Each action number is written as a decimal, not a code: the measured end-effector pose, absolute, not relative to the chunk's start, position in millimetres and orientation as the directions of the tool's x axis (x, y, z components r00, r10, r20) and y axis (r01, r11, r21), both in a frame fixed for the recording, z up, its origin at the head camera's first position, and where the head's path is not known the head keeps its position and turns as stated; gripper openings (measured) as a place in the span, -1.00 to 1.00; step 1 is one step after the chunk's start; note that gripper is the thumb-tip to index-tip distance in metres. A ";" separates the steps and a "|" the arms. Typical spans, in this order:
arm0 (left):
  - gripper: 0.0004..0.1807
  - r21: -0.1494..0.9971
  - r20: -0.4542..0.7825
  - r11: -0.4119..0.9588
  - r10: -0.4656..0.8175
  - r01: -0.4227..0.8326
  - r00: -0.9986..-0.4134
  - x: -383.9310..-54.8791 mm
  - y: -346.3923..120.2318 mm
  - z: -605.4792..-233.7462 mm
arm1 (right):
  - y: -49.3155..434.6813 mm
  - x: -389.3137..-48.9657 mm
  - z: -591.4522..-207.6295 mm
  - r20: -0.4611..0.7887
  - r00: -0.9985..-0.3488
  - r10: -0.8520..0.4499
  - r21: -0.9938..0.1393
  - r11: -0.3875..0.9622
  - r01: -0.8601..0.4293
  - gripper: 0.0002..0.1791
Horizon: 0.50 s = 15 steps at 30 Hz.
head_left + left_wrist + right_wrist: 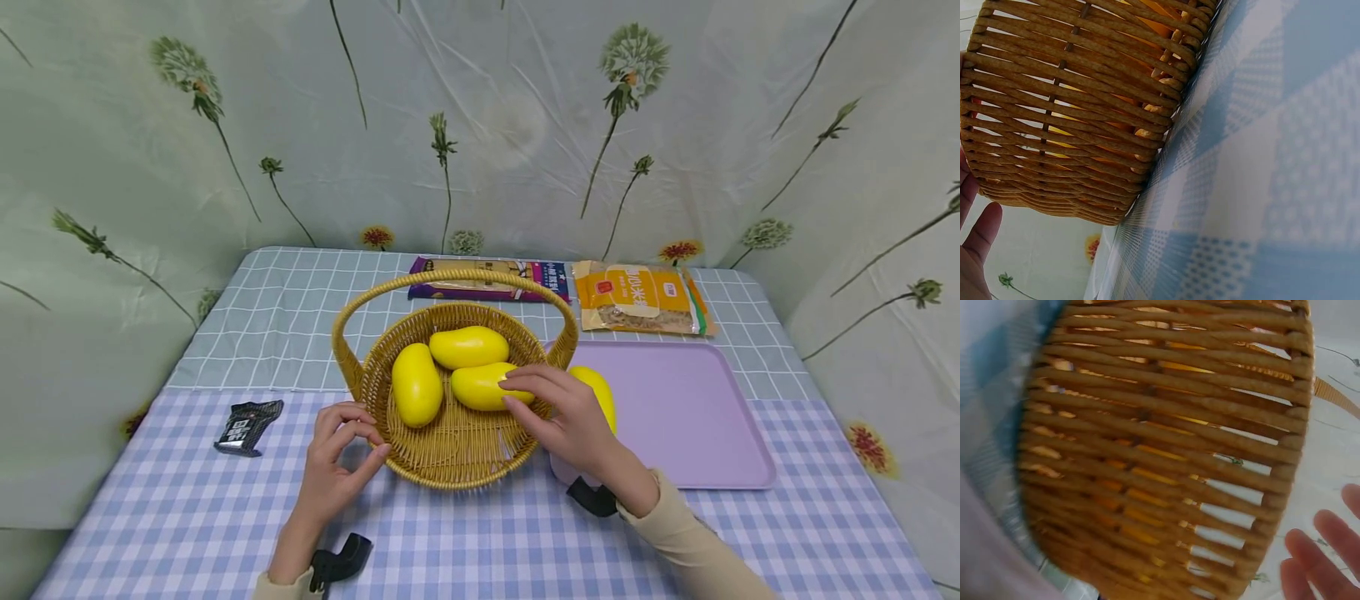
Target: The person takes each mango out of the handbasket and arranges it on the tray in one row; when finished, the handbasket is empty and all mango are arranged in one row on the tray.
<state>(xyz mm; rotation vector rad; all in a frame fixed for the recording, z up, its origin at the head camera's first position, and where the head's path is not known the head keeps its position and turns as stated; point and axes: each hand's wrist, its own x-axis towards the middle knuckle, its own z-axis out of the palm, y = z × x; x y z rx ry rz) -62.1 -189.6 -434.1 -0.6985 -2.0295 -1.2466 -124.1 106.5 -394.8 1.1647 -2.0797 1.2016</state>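
Observation:
A woven basket (pixel 465 479) with a tall handle stands in the middle of the table, three yellow mangoes inside: one on the left (pixel 417 386), one at the back (pixel 469 347) and one at the right (pixel 480 387). My left hand (pixel 333 462) is at the basket's left front rim, its fingers loosely bent and the thumb tip right at the rim. Over the right rim reaches my right hand (pixel 566 417), fingers extended, its fingertips overlapping the right mango in the head view. Another mango (pixel 597 390), partly hidden by this hand, lies at the purple tray's left side.
The purple tray (pixel 690 417) lies right of the basket. Behind it is an orange bag of grain (pixel 641 298), and a purple packet (pixel 487 279) lies behind the basket handle. A small black packet (pixel 247 427) sits at left on the checked cloth.

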 end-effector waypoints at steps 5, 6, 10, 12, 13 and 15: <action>-0.64 0.567 0.750 0.404 0.106 0.718 -0.653 -61.4 -189.7 -433.8 | 97.2 -128.7 -393.0 0.614 -0.617 -0.493 -0.512 0.346 -0.786 -0.75; -0.64 0.568 0.749 0.403 0.107 0.718 -0.653 -61.4 -189.7 -433.7 | 95.7 -129.0 -392.8 0.575 -0.643 -0.506 -0.520 0.381 -0.764 -0.74; -0.64 0.564 0.753 0.403 0.109 0.721 -0.649 -61.9 -189.8 -433.6 | 90.3 -130.2 -392.0 0.405 -0.730 -0.551 -0.538 0.501 -0.678 -0.65; -0.65 0.560 0.755 0.404 0.109 0.723 -0.646 -62.1 -189.9 -433.5 | 87.9 -131.1 -392.4 0.329 -0.758 -0.563 -0.540 0.546 -0.640 -0.61; -0.65 0.560 0.756 0.404 0.109 0.723 -0.645 -62.1 -189.9 -433.4 | 86.8 -131.6 -392.4 0.301 -0.767 -0.567 -0.542 0.560 -0.627 -0.59; -0.65 0.558 0.758 0.404 0.108 0.725 -0.643 -62.1 -189.7 -433.3 | 85.0 -132.8 -393.1 0.261 -0.777 -0.572 -0.534 0.585 -0.610 -0.57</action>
